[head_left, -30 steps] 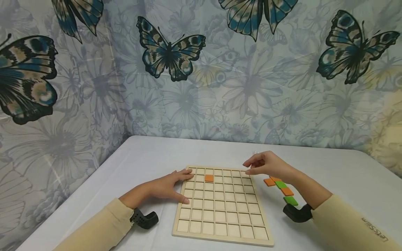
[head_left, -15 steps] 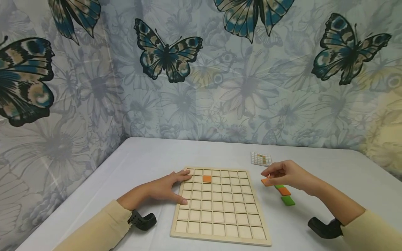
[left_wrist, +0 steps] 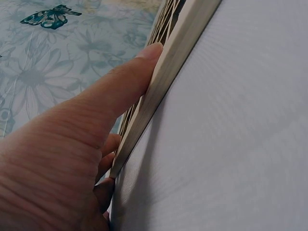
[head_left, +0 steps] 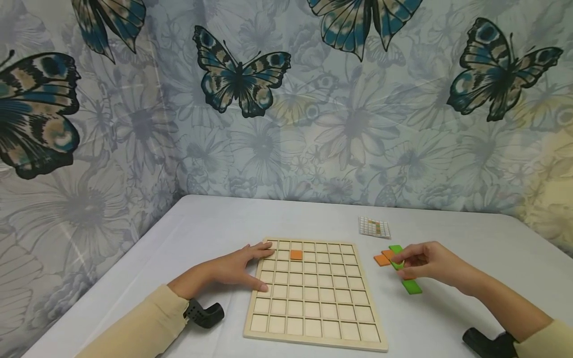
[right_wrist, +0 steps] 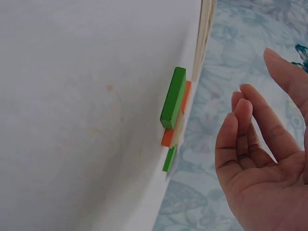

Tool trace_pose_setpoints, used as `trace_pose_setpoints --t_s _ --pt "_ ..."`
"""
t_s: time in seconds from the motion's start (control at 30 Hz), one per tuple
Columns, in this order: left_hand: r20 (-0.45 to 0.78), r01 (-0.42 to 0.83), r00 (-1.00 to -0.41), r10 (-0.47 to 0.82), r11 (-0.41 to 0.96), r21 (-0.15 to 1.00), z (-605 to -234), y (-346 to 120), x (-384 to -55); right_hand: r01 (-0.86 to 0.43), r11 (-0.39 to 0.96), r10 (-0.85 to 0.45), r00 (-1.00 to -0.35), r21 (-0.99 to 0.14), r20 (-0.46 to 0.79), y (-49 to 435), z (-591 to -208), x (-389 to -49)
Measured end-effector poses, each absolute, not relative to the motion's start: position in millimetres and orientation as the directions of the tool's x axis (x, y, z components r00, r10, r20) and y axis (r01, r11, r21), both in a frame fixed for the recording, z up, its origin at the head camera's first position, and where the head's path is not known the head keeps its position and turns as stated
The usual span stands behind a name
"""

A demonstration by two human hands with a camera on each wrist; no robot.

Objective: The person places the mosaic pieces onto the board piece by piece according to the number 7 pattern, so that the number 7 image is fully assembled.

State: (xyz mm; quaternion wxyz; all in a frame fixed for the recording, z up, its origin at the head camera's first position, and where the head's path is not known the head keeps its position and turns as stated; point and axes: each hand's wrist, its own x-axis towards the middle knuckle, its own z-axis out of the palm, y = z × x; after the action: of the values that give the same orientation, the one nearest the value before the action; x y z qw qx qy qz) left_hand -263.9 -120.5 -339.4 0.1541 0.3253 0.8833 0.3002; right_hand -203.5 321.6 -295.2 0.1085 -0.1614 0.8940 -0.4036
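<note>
A pale wooden grid board lies on the white table, with one orange tile in a cell near its far left corner. My left hand rests spread at the board's left edge. In the left wrist view its thumb lies over the raised rim. My right hand is over a cluster of loose tiles right of the board, thumb and fingers apart with nothing between them. A green tile lies nearest me; an orange tile sits at the cluster's left. The fingers partly hide the middle tiles.
Behind the loose tiles lies a small printed grid card. Each wrist wears a black camera mount. A butterfly-patterned cloth stands along the table's back and left.
My right hand has moved from the board's far right corner, over the orange tiles, to further right and nearer me. The card and a far green tile have come into view. My left hand stays.
</note>
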Motion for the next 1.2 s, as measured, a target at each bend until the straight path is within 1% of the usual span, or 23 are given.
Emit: trace_pose_setpoints --t_s 0.23,0.43,0.53,0.67,0.8,1.03,1.2 --pt "-0.078 0.48 -0.741 0.667 0.608 0.632 -338.7 -118.3 -264.1 -0.226 0.59 -0.417 -0.907 -0.775 -0.054 329.8 -299.9 -197.8" --pt "-0.08 0.48 -0.741 0.667 0.609 0.632 -339.1 -116.8 -264.3 -0.205 0.583 -0.411 -0.909 -0.786 -0.068 339.7 -306.7 -194.6" --pt "-0.081 0.477 -0.742 0.665 0.609 0.633 -339.8 -116.8 -264.7 -0.224 0.57 -0.429 -0.902 -0.791 -0.053 346.0 -312.6 -194.5" --pt "-0.079 0.478 -0.744 0.664 0.611 0.631 -341.1 -117.1 -265.6 -0.237 0.599 -0.419 -0.907 -0.765 -0.048 351.8 -319.1 -195.8" --pt "-0.077 0.48 -0.743 0.665 0.61 0.631 -340.9 -117.3 -265.3 -0.213 0.64 -0.388 -0.919 -0.738 -0.071 353.9 -322.1 -196.6" --pt "-0.077 0.485 -0.739 0.669 0.608 0.629 -340.5 -117.7 -265.2 -0.234 0.653 -0.396 -0.916 -0.72 -0.061 355.8 -324.2 -196.7" --pt "-0.076 0.484 -0.741 0.667 0.609 0.629 -341.0 -118.5 -265.5 -0.305 0.65 -0.435 -0.9 -0.696 -0.011 355.8 -326.4 -198.5"
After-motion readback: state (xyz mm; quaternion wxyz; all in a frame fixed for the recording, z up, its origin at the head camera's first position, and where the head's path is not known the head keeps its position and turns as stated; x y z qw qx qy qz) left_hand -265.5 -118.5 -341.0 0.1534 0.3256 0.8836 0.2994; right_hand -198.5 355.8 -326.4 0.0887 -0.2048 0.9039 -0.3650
